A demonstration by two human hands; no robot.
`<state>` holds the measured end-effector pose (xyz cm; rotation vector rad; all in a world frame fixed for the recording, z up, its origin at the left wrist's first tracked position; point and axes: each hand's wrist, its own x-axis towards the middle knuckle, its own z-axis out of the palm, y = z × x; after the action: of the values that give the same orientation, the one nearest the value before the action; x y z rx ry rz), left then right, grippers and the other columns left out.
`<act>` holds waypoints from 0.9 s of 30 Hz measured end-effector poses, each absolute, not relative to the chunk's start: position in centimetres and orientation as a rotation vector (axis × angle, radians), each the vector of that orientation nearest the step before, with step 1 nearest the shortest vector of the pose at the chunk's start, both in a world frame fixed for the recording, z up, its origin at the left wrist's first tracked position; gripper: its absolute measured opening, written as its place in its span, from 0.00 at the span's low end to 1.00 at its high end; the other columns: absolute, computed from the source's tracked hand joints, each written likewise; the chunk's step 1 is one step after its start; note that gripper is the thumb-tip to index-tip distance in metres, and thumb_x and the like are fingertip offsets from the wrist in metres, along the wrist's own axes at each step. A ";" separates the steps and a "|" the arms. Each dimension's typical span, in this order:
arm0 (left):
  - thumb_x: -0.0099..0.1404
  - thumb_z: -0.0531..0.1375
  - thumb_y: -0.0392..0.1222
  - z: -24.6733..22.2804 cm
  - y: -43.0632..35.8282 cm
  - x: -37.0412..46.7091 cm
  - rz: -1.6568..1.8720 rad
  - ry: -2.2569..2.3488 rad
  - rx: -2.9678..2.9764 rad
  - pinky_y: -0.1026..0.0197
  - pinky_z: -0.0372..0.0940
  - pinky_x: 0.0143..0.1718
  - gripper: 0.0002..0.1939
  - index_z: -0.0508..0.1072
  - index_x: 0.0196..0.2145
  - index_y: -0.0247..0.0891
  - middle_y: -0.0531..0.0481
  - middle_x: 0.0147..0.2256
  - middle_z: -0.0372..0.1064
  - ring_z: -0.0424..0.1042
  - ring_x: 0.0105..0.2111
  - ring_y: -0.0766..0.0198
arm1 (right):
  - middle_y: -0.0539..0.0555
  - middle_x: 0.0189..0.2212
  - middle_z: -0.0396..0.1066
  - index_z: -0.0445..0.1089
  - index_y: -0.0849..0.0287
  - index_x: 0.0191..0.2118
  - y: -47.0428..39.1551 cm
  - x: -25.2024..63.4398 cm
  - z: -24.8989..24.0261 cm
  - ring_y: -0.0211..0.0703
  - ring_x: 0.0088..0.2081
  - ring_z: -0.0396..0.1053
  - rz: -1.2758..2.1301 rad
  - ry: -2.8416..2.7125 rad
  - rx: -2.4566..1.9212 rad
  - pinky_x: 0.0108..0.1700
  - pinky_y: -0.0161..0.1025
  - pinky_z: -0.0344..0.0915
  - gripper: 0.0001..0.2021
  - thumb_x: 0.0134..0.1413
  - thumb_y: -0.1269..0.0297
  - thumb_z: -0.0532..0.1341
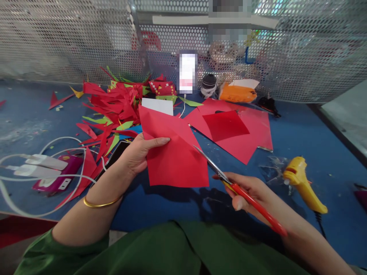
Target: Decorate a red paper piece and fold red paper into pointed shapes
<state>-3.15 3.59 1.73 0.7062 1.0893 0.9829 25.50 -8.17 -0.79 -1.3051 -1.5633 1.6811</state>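
Purple power strip [69,164], two white chargers on it. Dark phone [116,154], partly hidden by the left forearm. Left hand [140,152], thumb and fingers clamped on red sheet [177,160], above the worktop [229,152]. Upright screen [187,72], pixelated, unreadable. Scissors [218,172], tip over the sheet's right edge, contact unclear; handles gripped by right hand [249,191]. Orange packet [237,93], white piece at its top, contents otherwise hidden. Yellow glue gun [304,183]. Purple object [361,196], cut off at right.
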 end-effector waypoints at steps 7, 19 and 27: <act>0.47 0.73 0.32 1.7 3.6 -3.4 0.975 1.053 0.705 0.52 0.79 0.38 0.17 0.80 0.37 0.36 0.45 0.38 0.81 0.81 0.36 0.50 | 0.44 0.24 0.55 0.71 0.53 0.56 -7.9 25.2 -0.5 0.34 0.25 0.46 1.527 -1.694 -1.355 0.26 0.33 0.51 0.34 0.51 0.34 0.62; 0.45 0.74 0.33 1.8 3.3 -3.4 0.995 1.068 0.763 0.53 0.79 0.38 0.18 0.80 0.37 0.35 0.44 0.38 0.82 0.81 0.36 0.50 | 0.45 0.23 0.57 0.75 0.54 0.51 -8.0 24.8 -0.1 0.34 0.25 0.49 1.470 -1.711 -1.422 0.27 0.33 0.53 0.31 0.53 0.34 0.61; 0.45 0.75 0.34 1.8 3.3 -3.4 0.985 1.039 0.755 0.51 0.78 0.41 0.19 0.80 0.37 0.35 0.44 0.38 0.82 0.81 0.37 0.48 | 0.46 0.26 0.60 0.71 0.55 0.50 -8.3 24.8 -0.3 0.34 0.25 0.54 1.477 -1.709 -1.276 0.26 0.32 0.53 0.30 0.53 0.34 0.61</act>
<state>-3.42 3.28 1.85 0.7553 1.0388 0.9854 24.84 -8.28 -0.34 -1.2760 -1.7086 1.4768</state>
